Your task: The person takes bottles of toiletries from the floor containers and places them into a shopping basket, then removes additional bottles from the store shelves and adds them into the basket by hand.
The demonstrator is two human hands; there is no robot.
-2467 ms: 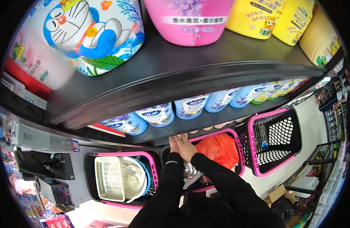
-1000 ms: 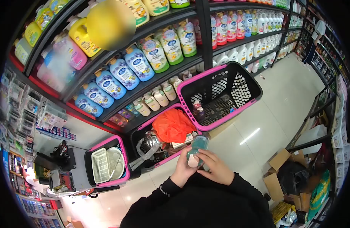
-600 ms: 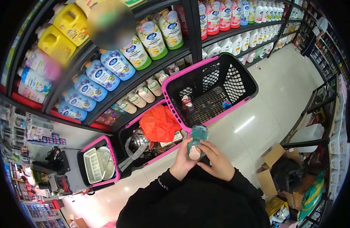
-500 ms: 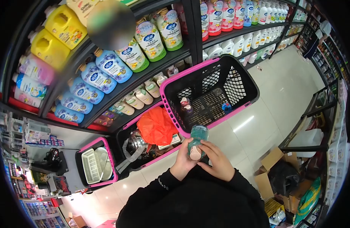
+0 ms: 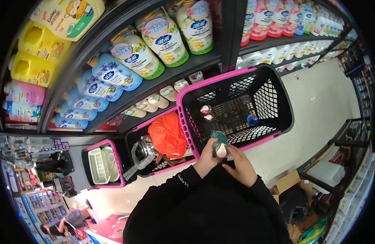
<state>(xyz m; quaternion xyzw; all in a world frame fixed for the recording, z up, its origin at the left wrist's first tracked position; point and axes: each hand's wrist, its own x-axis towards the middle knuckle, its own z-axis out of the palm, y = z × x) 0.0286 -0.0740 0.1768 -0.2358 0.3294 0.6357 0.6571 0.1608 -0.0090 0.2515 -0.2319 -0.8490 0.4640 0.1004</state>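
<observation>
A teal, translucent bottle point(image 5: 218, 137) with a pale cap point(image 5: 221, 151) is tilted in my left hand point(image 5: 206, 158), whose fingers wrap its left side. My right hand point(image 5: 242, 168) lies at the bottle's right side, fingers stretched out with the tips at the cap and the thumb apart. Just beyond is a large black shopping basket with a pink rim point(image 5: 183, 118). Inside it, two pale-topped bottles point(image 5: 206, 112) stand on the left and a small blue item point(image 5: 252, 119) sits on the right.
A second basket holds a red plastic bag point(image 5: 169, 134) and a shiny metal pot point(image 5: 147, 148). A smaller basket holds a cream dish rack point(image 5: 99, 166). Shelves of blue detergent bottles point(image 5: 116, 73) rise ahead. An open cardboard box point(image 5: 288, 181) sits at right; a person point(image 5: 59, 227) is at lower left.
The view has shifted, bringing the shelves closer. The bottle has turned so its cap faces me more. My right fingers have slid from over the bottle to its right side.
</observation>
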